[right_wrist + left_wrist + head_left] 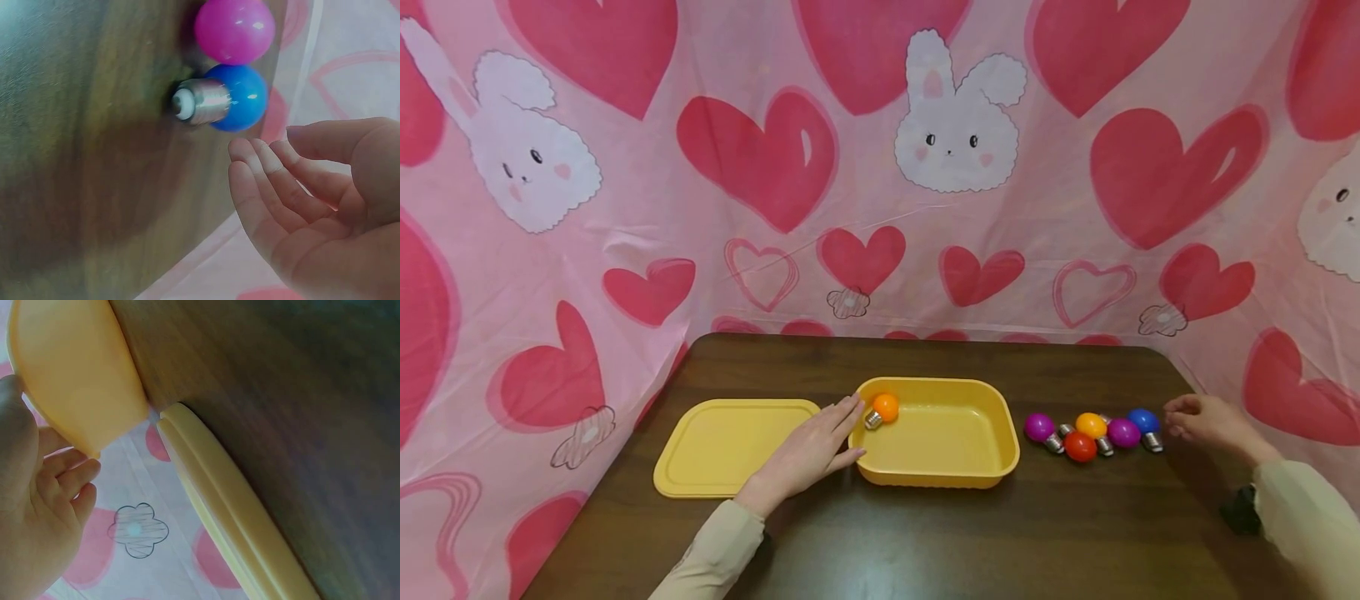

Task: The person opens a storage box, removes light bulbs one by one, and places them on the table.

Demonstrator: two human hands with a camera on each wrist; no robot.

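My left hand (pixel 811 446) rests with extended fingers on the left rim of a yellow rectangular container (pixel 936 481). Inside, at the container's left end, lies an orange light bulb (pixel 886 407) with a metal screw base. Over the right side of the table, my right hand (pixel 1206 423) is beside a blue light bulb (pixel 1143 421). Its fingers are loosely bent and hold nothing; the right wrist view shows a gap between the fingertips and the blue bulb (pixel 242 99). A purple bulb (pixel 1123 433) lies against the blue one.
More bulbs lie in the cluster right of the container: a red one (pixel 1081 447), an orange one (pixel 1091 425) and a magenta one (pixel 1040 427). Left of the container, a flat yellow lid (pixel 722 450) lies on the dark wooden table (pixel 925 542). A pink heart-patterned cloth (pixel 865 192) hangs behind.
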